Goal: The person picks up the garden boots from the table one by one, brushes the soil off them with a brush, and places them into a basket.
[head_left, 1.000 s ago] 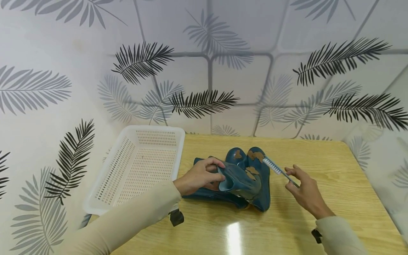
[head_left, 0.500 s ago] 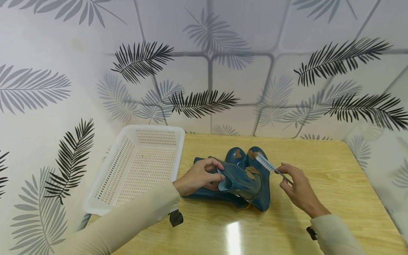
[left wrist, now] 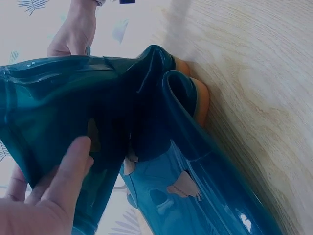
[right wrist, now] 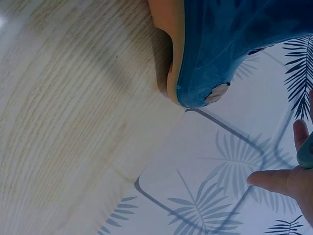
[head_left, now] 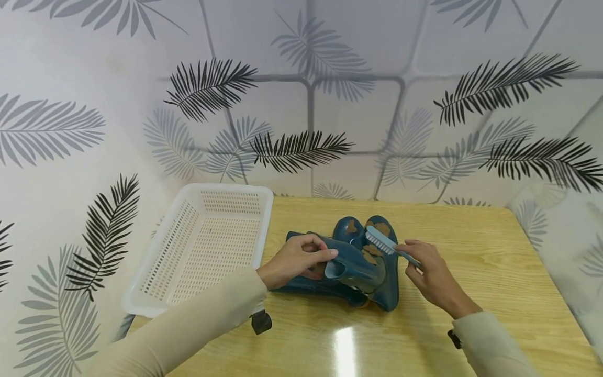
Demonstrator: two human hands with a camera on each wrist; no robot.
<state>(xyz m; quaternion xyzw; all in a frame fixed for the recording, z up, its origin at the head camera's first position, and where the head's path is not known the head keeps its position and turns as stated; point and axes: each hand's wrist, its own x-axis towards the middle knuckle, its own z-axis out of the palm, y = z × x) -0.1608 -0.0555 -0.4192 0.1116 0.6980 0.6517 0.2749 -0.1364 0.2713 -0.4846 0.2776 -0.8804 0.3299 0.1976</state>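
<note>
Two glossy blue rain boots [head_left: 346,259] with brown, mud-like patches lie together on the table, toes to the back. My left hand [head_left: 291,262] holds the upper boot by its shaft near the opening; in the left wrist view, fingers rest along that shaft [left wrist: 58,107], with the other boot [left wrist: 195,166] beside it. My right hand [head_left: 435,277] grips the handle of a light blue brush [head_left: 383,241] with white bristles. The brush head is over the right-hand boot's front; whether the bristles touch cannot be told. The right wrist view catches only part of the handle [right wrist: 306,152].
A white perforated plastic basket [head_left: 267,220] stands left of the boots at the table's edge. The wood-grain table [head_left: 471,251] extends to the right and in front. A leaf-patterned wall [head_left: 330,104] rises behind it.
The brush has moved left across the boot's toe, and its head has turned so the blue back shows more. My left hand stays at the shaft, its thumb slightly more extended.
</note>
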